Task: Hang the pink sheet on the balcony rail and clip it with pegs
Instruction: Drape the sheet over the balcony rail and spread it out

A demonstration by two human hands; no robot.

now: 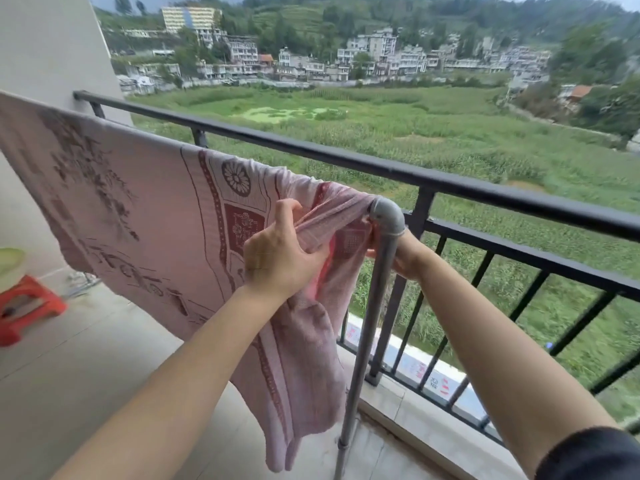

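The pink sheet [145, 216], patterned in dark red, hangs over a grey pipe rack that runs from the left to an elbow joint [388, 216]. Its right end is bunched up beside the elbow. My left hand [280, 254] grips the bunched cloth just left of the elbow. My right hand [398, 254] reaches behind the grey upright pipe and holds the sheet's edge there; its fingers are mostly hidden by the pipe. No pegs are visible.
The black balcony rail [485, 188] with vertical bars runs behind the rack from upper left to right. A red plastic stool [27, 303] stands on the tiled floor at the left. A wall [52, 57] closes the left end.
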